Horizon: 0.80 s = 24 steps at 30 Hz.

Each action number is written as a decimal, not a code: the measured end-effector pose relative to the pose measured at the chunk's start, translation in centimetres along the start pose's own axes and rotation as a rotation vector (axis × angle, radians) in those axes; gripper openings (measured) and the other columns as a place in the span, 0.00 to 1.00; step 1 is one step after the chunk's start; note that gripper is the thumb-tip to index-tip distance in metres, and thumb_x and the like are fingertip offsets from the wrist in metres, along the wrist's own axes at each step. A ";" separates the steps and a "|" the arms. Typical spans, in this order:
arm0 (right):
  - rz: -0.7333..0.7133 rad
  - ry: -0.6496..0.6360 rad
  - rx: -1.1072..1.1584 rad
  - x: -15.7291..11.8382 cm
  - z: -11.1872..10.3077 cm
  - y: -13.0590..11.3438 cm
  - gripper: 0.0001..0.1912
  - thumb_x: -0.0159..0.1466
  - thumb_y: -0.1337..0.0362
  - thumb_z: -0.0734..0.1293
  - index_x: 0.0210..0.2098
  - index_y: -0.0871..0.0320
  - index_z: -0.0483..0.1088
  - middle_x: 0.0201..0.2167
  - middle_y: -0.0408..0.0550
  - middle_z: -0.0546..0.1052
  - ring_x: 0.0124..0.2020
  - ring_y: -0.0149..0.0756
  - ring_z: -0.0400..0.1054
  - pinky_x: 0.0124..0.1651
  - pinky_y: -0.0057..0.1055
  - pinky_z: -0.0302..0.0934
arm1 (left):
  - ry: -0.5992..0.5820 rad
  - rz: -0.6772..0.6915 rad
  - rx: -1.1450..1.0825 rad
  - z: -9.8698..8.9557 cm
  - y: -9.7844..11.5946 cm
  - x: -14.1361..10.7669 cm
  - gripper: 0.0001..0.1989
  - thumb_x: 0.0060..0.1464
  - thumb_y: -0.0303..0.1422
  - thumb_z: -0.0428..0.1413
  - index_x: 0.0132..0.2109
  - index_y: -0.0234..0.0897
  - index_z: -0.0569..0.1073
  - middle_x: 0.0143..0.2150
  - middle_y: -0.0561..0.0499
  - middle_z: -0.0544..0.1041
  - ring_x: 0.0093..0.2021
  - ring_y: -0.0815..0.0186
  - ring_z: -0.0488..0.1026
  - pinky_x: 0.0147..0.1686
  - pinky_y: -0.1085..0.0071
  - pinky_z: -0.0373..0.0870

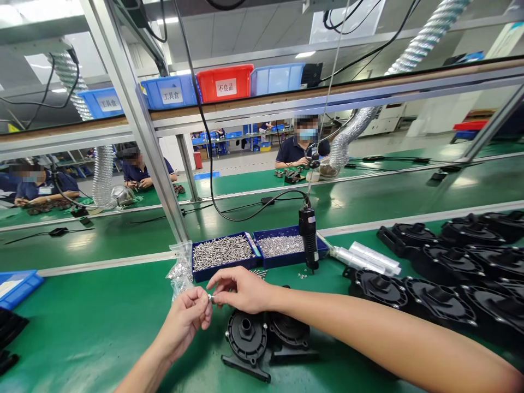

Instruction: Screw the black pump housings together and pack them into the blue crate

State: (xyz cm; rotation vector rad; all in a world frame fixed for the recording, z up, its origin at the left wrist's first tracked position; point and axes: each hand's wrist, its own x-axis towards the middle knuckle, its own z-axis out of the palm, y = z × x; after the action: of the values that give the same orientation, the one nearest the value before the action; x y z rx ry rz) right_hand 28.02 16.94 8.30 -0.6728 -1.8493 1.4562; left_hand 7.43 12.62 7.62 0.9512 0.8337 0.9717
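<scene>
My left hand (191, 312) is closed in a pinch on a small silver screw (211, 297). At the screw's other end are the thumb and curled fingers of my right hand (242, 290); whether a nut sits there is too small to tell. Just below the hands, a round black pump housing (246, 335) with a central spout and a foot bracket lies on the green table. Beside it a second black housing (290, 329) is partly covered by my right forearm. Behind the hands, one blue bin (204, 273) holds screws and another blue bin (282, 261) holds nuts.
A black electric screwdriver (309, 237) hangs over a few loose nuts (302, 275). Clear plastic bags (180, 267) lie left of the bins. Many black housings (440, 297) fill the right side. A metal post (141, 120) rises behind. Co-workers (305, 144) sit across the bench.
</scene>
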 end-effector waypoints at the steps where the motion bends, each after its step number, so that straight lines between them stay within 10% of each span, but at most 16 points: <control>1: 0.013 -0.019 0.048 0.1 0.0 0.2 0.15 0.62 0.64 0.74 0.49 0.59 0.78 0.32 0.45 0.83 0.31 0.36 0.79 0.41 0.33 0.73 | -0.005 -0.008 -0.022 0.1 0.0 0.0 0.24 0.46 0.45 0.76 0.30 0.36 0.72 0.25 0.54 0.71 0.25 0.72 0.63 0.25 0.76 0.60; 6: 0.016 0.015 -0.015 -0.3 -0.5 -1.4 0.12 0.64 0.61 0.72 0.45 0.60 0.79 0.31 0.46 0.82 0.31 0.36 0.77 0.37 0.31 0.71 | 0.003 0.010 -0.030 -0.2 0.1 0.1 0.24 0.49 0.48 0.74 0.31 0.35 0.73 0.27 0.53 0.70 0.27 0.72 0.64 0.27 0.75 0.62; 15: -0.423 -0.328 -1.307 -9.7 0.5 -5.7 0.05 0.63 0.68 0.68 0.38 0.61 0.75 0.31 0.49 0.76 0.30 0.40 0.65 0.25 0.37 0.53 | 0.040 0.005 0.120 -0.1 -1.6 0.6 0.25 0.50 0.53 0.72 0.33 0.36 0.74 0.30 0.53 0.73 0.28 0.69 0.66 0.30 0.72 0.66; 24: -0.366 -0.408 -1.419 -10.9 0.7 -5.3 0.06 0.63 0.67 0.71 0.39 0.61 0.73 0.33 0.48 0.74 0.31 0.39 0.61 0.23 0.37 0.48 | 0.025 0.003 0.220 0.5 -2.3 0.5 0.27 0.51 0.56 0.69 0.32 0.37 0.74 0.29 0.52 0.73 0.28 0.68 0.66 0.30 0.71 0.66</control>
State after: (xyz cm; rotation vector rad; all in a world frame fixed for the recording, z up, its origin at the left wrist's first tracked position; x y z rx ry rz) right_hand 34.51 7.05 11.26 -0.5653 -3.0002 -0.1834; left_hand 8.71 12.38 5.63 1.1301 0.9751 0.9085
